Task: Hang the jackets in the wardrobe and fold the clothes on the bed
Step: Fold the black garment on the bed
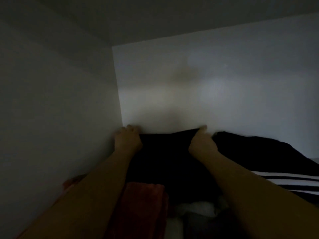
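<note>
while both hands, left hand (128, 137) and right hand (202, 140), are pinching the far edge of a black garment (165, 152) against the white back panel (207, 92), folding seems well underway, stowing unfinished.

Garment (164, 152) between hands — towel (143, 204) before it.

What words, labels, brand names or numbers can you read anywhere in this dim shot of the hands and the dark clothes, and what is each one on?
None can be read.
The black garment under the left hand and right hand: no lettering shows.
The striped garment: plain white stripes only, no logo visible.
The red cloth: blank.
</note>
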A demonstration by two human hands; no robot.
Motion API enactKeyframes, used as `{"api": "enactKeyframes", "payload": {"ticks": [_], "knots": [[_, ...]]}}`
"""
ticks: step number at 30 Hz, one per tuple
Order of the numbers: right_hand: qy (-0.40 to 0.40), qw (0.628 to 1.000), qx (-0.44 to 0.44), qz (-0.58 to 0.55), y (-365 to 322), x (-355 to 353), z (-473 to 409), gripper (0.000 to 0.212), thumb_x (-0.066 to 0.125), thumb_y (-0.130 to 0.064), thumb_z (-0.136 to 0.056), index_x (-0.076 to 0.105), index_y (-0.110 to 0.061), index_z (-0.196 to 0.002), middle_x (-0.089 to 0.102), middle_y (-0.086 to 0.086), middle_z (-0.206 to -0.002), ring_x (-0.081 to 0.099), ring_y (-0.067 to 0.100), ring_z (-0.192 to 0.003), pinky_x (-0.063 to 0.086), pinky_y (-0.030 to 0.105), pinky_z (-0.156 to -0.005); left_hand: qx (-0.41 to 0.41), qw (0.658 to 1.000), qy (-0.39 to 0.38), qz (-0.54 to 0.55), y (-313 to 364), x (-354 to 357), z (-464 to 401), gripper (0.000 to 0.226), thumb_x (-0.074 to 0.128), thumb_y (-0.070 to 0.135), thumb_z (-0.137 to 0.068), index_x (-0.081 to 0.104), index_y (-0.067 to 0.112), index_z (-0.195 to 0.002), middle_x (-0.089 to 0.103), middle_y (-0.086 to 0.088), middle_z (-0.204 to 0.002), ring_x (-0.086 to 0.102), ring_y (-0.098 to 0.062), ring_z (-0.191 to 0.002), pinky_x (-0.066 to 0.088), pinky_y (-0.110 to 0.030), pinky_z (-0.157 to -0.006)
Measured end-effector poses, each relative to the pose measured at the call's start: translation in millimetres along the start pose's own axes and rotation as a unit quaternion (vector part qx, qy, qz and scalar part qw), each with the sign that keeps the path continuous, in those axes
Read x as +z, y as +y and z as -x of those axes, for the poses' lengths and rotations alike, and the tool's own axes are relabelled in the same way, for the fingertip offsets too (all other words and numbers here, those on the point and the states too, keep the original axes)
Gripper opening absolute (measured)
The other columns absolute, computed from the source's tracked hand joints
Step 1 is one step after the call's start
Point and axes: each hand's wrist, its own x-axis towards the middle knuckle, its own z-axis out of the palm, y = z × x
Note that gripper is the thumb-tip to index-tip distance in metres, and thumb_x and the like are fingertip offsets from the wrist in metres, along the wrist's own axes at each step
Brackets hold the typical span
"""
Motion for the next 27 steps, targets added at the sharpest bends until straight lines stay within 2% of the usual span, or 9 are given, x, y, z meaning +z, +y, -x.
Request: {"api": "enactKeyframes", "payload": {"ticks": [1, 3, 5, 8, 12, 15, 17, 20, 27], "knots": [[0.06, 0.996, -0.032, 0.052, -4, 0, 2, 0.076, 0.051, -0.023, -0.095, 0.006, 0.002, -0.15, 0.028, 0.023, -0.146, 0.043, 0.035, -0.125, 0.042, 0.042, -0.097, 0.041, 0.999, -0.02, 0.012, -1, 5, -2, 0.046, 0.041, 0.03, -0.098, 0.041, 0.013, -0.14, 0.042, -0.016, -0.141, 0.042, -0.038, -0.128, 0.038, -0.048, -0.104], [0.133, 0.967, -0.144, 0.164, -11, 8, 2, 0.074, 0.046, -0.031, -0.095, 0.007, -0.004, -0.151, 0.022, 0.017, -0.148, 0.035, 0.033, -0.127, 0.031, 0.044, -0.104, 0.041, 0.985, -0.157, 0.061, -2, 17, -4, 0.061, 0.033, 0.046, -0.103, 0.018, 0.017, -0.155, 0.018, -0.015, -0.16, 0.018, -0.036, -0.146, 0.02, -0.047, -0.118], [0.07, 0.955, -0.225, 0.182, -10, 18, -6, 0.059, 0.036, -0.032, -0.098, 0.021, -0.009, -0.15, 0.02, 0.015, -0.153, 0.024, 0.03, -0.137, 0.016, 0.046, -0.113, 0.028, 0.968, -0.237, 0.083, -5, 31, -9, 0.071, 0.028, 0.058, -0.101, 0.001, 0.024, -0.157, -0.001, -0.009, -0.164, -0.003, -0.03, -0.15, 0.004, -0.047, -0.121], [-0.097, 0.968, -0.187, 0.137, 1, 31, -21, 0.06, 0.026, -0.04, -0.101, 0.01, -0.02, -0.156, -0.005, 0.006, -0.162, -0.008, 0.022, -0.148, -0.009, 0.05, -0.116, 0.031, 0.962, -0.265, 0.066, -6, 42, -14, 0.077, 0.025, 0.067, -0.096, -0.006, 0.03, -0.156, -0.01, -0.005, -0.164, -0.013, -0.027, -0.15, -0.002, -0.048, -0.12], [-0.16, 0.963, -0.167, 0.136, 6, 41, -32, 0.064, 0.023, -0.045, -0.099, 0.001, -0.025, -0.156, -0.015, 0.002, -0.162, -0.017, 0.02, -0.147, -0.014, 0.05, -0.115, 0.037, 0.955, -0.289, 0.058, -7, 49, -19, 0.081, 0.026, 0.07, -0.094, -0.008, 0.03, -0.155, -0.008, -0.004, -0.164, -0.009, -0.027, -0.15, 0.002, -0.047, -0.122], [-0.165, 0.967, -0.157, 0.116, 7, 37, -31, 0.065, 0.026, -0.044, -0.098, 0.001, -0.025, -0.156, -0.014, 0.001, -0.162, -0.016, 0.019, -0.147, -0.014, 0.049, -0.115, 0.034, 0.955, -0.288, 0.057, -5, 44, -19, 0.081, 0.027, 0.07, -0.095, -0.009, 0.03, -0.155, -0.007, -0.004, -0.164, -0.007, -0.027, -0.151, 0.003, -0.047, -0.121], [-0.149, 0.97, -0.173, 0.083, 6, 26, -22, 0.065, 0.031, -0.043, -0.099, 0.007, -0.021, -0.155, -0.001, 0.004, -0.163, -0.004, 0.021, -0.149, -0.006, 0.049, -0.118, 0.048, 0.963, -0.266, 0.019, -5, 33, -12, 0.078, 0.028, 0.067, -0.097, -0.005, 0.028, -0.156, -0.004, -0.004, -0.165, -0.002, -0.028, -0.151, 0.006, -0.048, -0.121], [-0.112, 0.977, -0.179, -0.027, 13, -11, -2, 0.067, 0.045, -0.039, -0.098, 0.016, -0.015, -0.154, 0.023, 0.008, -0.158, 0.024, 0.025, -0.143, 0.015, 0.042, -0.119, 0.115, 0.976, -0.173, -0.061, -4, -5, -7, 0.073, 0.033, 0.06, -0.098, 0.005, 0.026, -0.157, 0.003, -0.003, -0.165, 0.005, -0.026, -0.15, 0.008, -0.05, -0.12], [0.011, 0.99, -0.133, -0.053, 61, -136, 92, 0.075, 0.055, -0.027, -0.095, 0.012, -0.009, -0.154, 0.018, 0.013, -0.16, 0.023, 0.028, -0.145, 0.018, 0.032, -0.118, 0.23, 0.971, 0.046, 0.038, 53, -122, 66, 0.066, 0.029, 0.05, -0.101, 0.015, 0.015, -0.156, 0.026, -0.01, -0.159, 0.021, -0.024, -0.147, -0.003, -0.045, -0.121]]}}
